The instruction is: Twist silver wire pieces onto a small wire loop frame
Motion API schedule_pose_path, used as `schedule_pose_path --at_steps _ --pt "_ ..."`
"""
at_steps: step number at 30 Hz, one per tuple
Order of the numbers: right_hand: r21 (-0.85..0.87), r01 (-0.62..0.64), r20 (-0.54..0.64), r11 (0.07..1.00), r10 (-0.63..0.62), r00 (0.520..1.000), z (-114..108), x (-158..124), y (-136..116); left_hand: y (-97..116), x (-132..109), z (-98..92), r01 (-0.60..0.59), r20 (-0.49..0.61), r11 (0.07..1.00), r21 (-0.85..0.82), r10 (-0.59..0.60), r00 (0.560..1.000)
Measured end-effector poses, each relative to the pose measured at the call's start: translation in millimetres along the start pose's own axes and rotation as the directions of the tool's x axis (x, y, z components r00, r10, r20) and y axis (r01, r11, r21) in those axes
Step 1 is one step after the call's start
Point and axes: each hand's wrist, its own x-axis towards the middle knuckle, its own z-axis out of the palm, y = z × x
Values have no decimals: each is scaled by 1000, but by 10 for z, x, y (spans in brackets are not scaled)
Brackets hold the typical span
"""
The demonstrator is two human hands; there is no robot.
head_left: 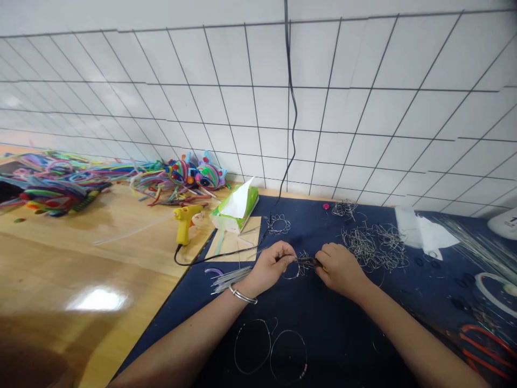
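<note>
Both hands met at the centre of the frame, over the blue mat (343, 345). The left hand (270, 268) had its fingers curled in, with thumb and fingertips pinched on a small wire piece (298, 265). This piece sat between the two hands, just above the mat. The right hand (340, 268) was closed around a dark tool (311, 262) whose tip touched the wire piece. Right of the hands lay a wire tangle (374, 245), and below them two wire rings (270, 345). Up and left of centre, a green tissue pack (238, 213) stood open with one white tissue (239, 198) poking out. It was near a yellow glue gun (184, 221) on the wooden table (81, 258).
</note>
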Motion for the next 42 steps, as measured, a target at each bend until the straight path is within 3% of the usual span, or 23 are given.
schedule_pose_path --at_steps 10,17,27,42 --pt "-77 29 -41 997 -33 999 42 -17 28 -5 -4 21 35 27 983 -181 -31 999" --pt "-69 18 -34 997 -20 999 34 -37 7 -16 -11 34 46 19 975 -215 -43 999" --pt "22 -5 -21 1000 5 1000 16 -4 34 14 -16 23 -5 -22 996 -89 3 1000" --pt "-79 -47 -86 996 40 996 27 -24 -48 31 -58 75 -19 -112 998 -53 13 994"
